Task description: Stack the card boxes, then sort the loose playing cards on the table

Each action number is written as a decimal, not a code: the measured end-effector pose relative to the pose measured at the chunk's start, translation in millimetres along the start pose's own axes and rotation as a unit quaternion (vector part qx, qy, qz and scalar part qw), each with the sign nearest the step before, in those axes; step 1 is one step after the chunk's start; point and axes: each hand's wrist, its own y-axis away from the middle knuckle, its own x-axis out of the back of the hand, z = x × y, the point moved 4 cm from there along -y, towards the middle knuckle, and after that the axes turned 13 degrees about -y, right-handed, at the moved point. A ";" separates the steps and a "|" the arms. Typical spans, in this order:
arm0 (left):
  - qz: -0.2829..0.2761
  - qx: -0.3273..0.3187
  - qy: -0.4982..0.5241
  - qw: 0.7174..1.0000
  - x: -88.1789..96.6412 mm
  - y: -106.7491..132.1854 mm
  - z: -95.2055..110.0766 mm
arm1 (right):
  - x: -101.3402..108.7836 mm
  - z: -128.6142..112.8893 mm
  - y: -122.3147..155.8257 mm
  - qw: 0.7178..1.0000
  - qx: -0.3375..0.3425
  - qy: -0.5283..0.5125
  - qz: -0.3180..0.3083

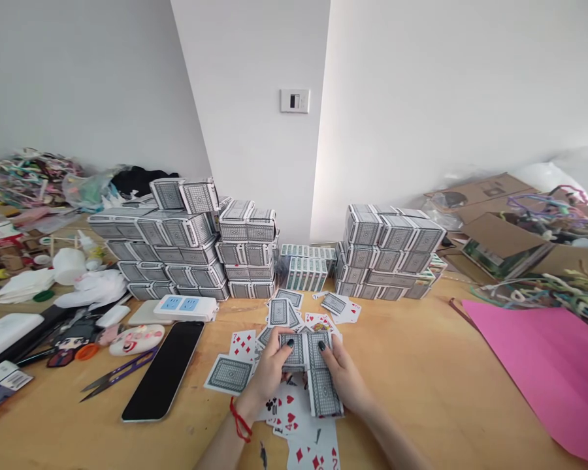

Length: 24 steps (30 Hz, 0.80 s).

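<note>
Between my hands is a piece made of several playing cards (326,393), grey patterned backs up, with one part reaching down toward me. My left hand (268,372) grips its left side, thumb on top. On the right side, the thumb of my right hand (347,377) presses on the cards and the fingers curl around the edge. Whether the cards are folded together or only held together, I cannot tell. Below lie loose face-up cards (290,412), partly hidden by the held piece. A seven of diamonds (242,344) and a face-down card (229,374) lie left of my left hand.
Stacked blocks of cards stand at the back left (191,251) and back right (392,238), with small card boxes (306,271) between. A phone (164,372), thread snips (120,375) and a power strip (186,307) lie left. Pink paper (543,378) and a cardboard box (509,238) are right.
</note>
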 end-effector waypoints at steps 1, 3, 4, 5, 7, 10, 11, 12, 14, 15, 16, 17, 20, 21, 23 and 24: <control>-0.003 -0.002 0.000 1.000 0.1 0.1 -0.6 | -0.2 0.7 0.7 1.000 0.003 0.000 0.001; -0.005 -0.009 -0.003 1.000 0.5 -0.2 -2.6 | -0.2 1.8 2.1 1.000 0.013 0.002 0.007; -0.004 -0.012 -0.006 1.000 0.8 -0.4 -3.7 | 0.0 2.4 2.8 1.000 0.018 0.003 0.010; -0.003 -0.016 -0.011 1.000 1.2 -0.7 -4.6 | 0.3 3.0 3.3 1.000 0.020 0.004 0.014; 0.002 -0.022 -0.024 0.999 1.6 -0.7 -5.0 | 1.0 4.4 3.5 1.000 0.016 0.006 0.016; 0.000 -0.007 -0.041 0.999 -0.9 0.6 -2.6 | 2.0 4.9 1.8 1.000 0.003 0.006 0.010; 0.003 -0.001 -0.044 0.999 -2.1 1.1 -1.1 | 2.4 4.1 0.8 1.000 0.002 0.003 0.010; 0.008 0.004 -0.044 0.999 -3.4 1.5 0.6 | 2.7 3.2 -0.3 1.000 0.002 -0.004 0.009; 0.019 0.005 -0.031 0.999 -5.4 1.8 4.0 | 2.5 1.8 -2.8 1.000 -0.011 -0.025 -0.001; 0.020 0.003 -0.020 1.000 -6.1 1.6 5.4 | 2.0 1.2 -4.1 0.999 -0.021 -0.035 -0.013; 0.018 0.001 -0.007 1.000 -6.5 1.2 6.4 | 1.8 0.4 -5.4 0.998 -0.028 -0.041 -0.026; 0.014 0.003 0.006 1.000 -6.5 0.7 6.9 | 2.3 -0.8 -6.9 0.998 -0.030 -0.037 -0.036; 0.025 0.018 0.041 0.999 -1.6 -1.1 7.0 | 12.0 -5.8 -12.3 1.000 0.004 0.024 -0.020; 0.040 0.024 0.056 0.997 1.6 -1.7 6.9 | 18.0 -6.9 -14.2 0.999 0.016 0.049 0.003; 0.078 0.029 0.097 0.992 9.4 -2.7 6.9 | 32.4 -7.8 -17.5 0.992 0.034 0.099 0.070; 0.096 0.026 0.122 0.988 13.5 -3.2 7.0 | 39.4 -8.4 -18.5 0.984 0.048 0.134 0.106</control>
